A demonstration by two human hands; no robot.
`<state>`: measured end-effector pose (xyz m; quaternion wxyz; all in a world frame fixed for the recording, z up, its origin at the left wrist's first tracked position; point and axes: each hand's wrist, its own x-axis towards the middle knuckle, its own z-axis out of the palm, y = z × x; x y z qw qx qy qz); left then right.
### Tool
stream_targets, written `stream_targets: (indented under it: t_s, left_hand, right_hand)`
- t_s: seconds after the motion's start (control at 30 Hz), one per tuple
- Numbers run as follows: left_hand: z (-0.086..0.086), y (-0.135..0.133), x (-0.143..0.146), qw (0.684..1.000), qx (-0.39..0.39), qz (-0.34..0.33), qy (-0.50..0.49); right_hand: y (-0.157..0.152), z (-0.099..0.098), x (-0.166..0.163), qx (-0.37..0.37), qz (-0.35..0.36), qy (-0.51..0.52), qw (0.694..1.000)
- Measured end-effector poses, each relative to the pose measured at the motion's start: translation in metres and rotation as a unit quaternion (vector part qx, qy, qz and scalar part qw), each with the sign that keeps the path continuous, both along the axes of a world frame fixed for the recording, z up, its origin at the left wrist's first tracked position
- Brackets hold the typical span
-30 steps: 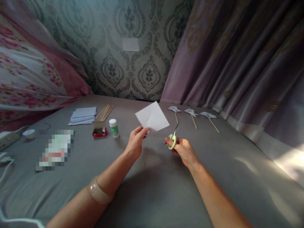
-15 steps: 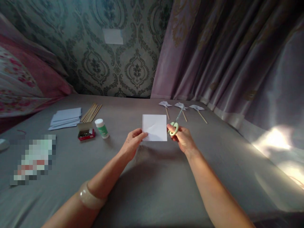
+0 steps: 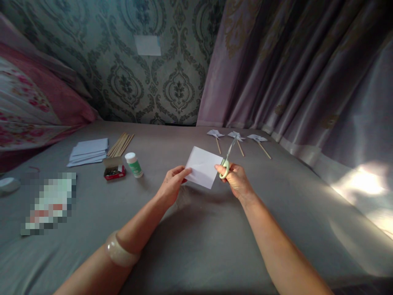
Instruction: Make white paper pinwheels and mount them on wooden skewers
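Observation:
A square sheet of white paper with faint creases is held up, turned at a slant. My left hand pinches its left edge between thumb and fingers. In my right hand is a pair of scissors with pale green handles, blades pointing up and away. My right thumb lies at the paper's right edge; whether it grips the sheet I cannot tell. Beyond the scissors, several paper pinwheels on sticks lie in a row, the nearest one a white pinwheel partly behind the blade tips.
To the left lie a stack of white paper, wooden sticks, an open red box of small items and a white-and-green bottle. A blurred package and a white roll are further left. Curtains hang at right.
The paper has turned clockwise from square-on to slanted, and its right corner has come to my right thumb. My right hand still holds the scissors. The view has shifted slightly.

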<state>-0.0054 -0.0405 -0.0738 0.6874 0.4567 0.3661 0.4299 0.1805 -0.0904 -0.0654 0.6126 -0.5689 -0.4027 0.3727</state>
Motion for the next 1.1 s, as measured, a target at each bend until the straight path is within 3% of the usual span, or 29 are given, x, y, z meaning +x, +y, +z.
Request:
stream_targets:
  t_s: [0.27,0.47,0.93,1.1]
  left_hand:
    - [0.009,-0.006,0.005,0.994,-0.09,-0.007,-0.062]
    - [0.003,-0.017,0.013,0.995,-0.091,-0.021,-0.045]
    - [-0.003,-0.018,0.014,0.999,-0.049,0.012,-0.012]
    - [0.003,-0.011,0.009,0.997,-0.041,0.055,-0.033]
  right_hand:
    - [0.006,-0.007,-0.011,0.049,-0.079,0.014,0.996]
    - [0.006,-0.013,-0.022,0.065,-0.12,0.036,0.99]
    - [0.003,-0.01,-0.022,0.076,-0.111,0.015,0.991]
    - [0.001,-0.007,-0.021,0.021,-0.054,-0.016,0.998]
